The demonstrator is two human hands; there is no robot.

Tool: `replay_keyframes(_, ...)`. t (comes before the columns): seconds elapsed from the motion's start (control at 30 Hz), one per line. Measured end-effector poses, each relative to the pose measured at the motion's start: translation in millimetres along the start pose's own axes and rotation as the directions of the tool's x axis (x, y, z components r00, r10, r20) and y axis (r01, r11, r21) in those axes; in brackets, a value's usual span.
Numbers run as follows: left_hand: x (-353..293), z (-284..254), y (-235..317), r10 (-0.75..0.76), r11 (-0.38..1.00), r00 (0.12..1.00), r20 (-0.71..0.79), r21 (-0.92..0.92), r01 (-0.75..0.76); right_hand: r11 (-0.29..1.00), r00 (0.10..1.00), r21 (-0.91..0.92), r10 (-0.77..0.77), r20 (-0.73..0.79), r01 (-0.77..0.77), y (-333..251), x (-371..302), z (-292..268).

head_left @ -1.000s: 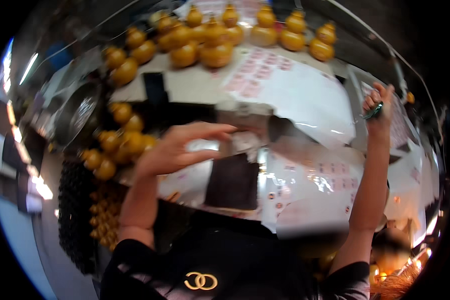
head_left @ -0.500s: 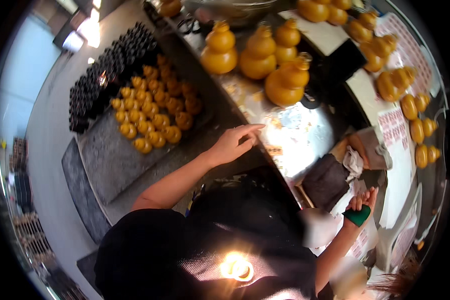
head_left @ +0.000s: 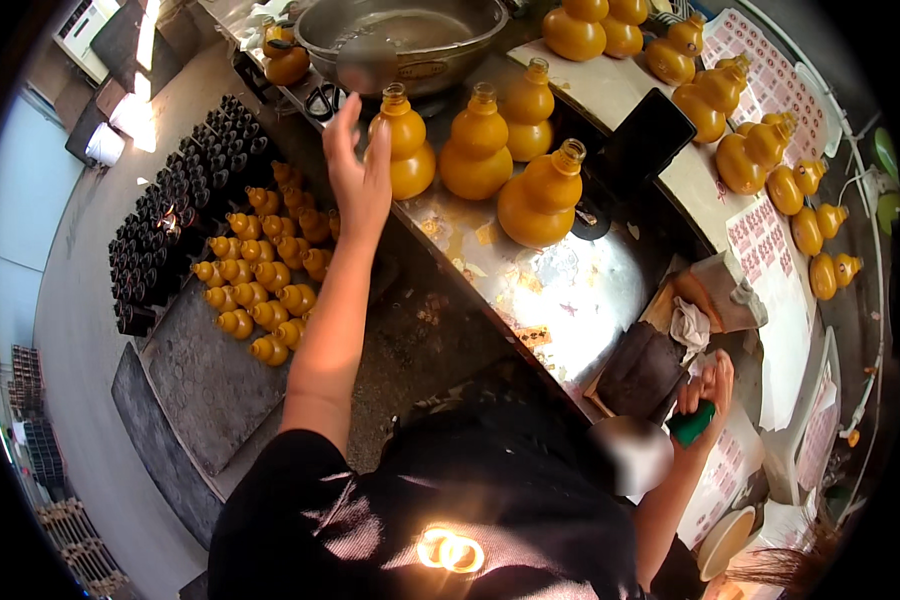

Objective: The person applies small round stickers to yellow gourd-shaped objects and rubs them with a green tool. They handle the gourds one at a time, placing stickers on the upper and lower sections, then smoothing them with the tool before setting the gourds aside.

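Note:
My left hand (head_left: 356,175) is raised at the table's left edge, fingers stretched and apart. It is right beside the leftmost of several yellow-brown gourd-shaped bottles (head_left: 406,150); whether it touches the glass I cannot tell. Other upright bottles stand close by, the nearest one (head_left: 540,205) at the front, their necks uncapped. On the right, my right hand (head_left: 708,392) is curled around a small dark-green piece (head_left: 690,424), perhaps a pad or scraper, partly covered by the fingers. A dark folded cloth (head_left: 638,372) lies on the table next to that hand.
A metal basin (head_left: 400,45) stands at the back, scissors (head_left: 322,103) before it. A black screen-like panel (head_left: 642,145) rises behind the bottles. Printed label sheets (head_left: 762,240) and more gourd bottles (head_left: 755,160) line the right. Lower left, many bottles (head_left: 255,285) sit by black holders (head_left: 185,200).
My left hand has moved up and away from the table's front edge to the leftmost bottle, fingers now upright. My right hand has shifted slightly up and left, keeping the green piece. The view has shifted.

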State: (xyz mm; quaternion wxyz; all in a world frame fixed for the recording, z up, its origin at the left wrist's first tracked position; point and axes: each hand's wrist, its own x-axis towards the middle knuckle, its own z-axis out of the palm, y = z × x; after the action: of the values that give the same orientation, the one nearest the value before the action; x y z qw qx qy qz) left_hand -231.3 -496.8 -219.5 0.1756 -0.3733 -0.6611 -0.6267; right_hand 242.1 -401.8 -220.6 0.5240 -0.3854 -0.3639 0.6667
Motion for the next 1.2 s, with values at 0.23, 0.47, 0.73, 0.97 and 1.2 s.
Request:
replay_keyframes(0.23, 46, 14, -12, 0.179, 0.966, 0.946, 0.272, 0.135, -0.221, 1.000, 0.989, 0.024, -0.016, -0.150, 0.020, 1, -30, -69)
replay_keyframes(0.47, 59, -26, 17, 0.135, 0.906, 0.822, 0.553, 0.268, -0.329, 1.000, 0.978, 0.026, 0.018, -0.206, -0.013, -7, -21, -57)
replay_keyframes(0.73, 138, -87, 100, 0.129, 0.985, 0.771, 0.624, 0.007, -0.170, 0.999, 0.979, 0.014, -0.042, -0.200, 0.046, 6, -19, -61)
replay_keyframes(0.97, 214, -40, 115, 0.396, 0.912, 0.838, 0.377, -0.057, -0.405, 0.989, 0.969, 0.093, -0.090, -0.231, 0.114, -5, -26, -60)
replay_keyframes(1.2, 245, 51, 29, 0.393, 0.758, 0.600, 0.697, 0.123, -0.640, 0.991, 0.959, 0.094, -0.070, -0.276, 0.099, 1, -39, -71)
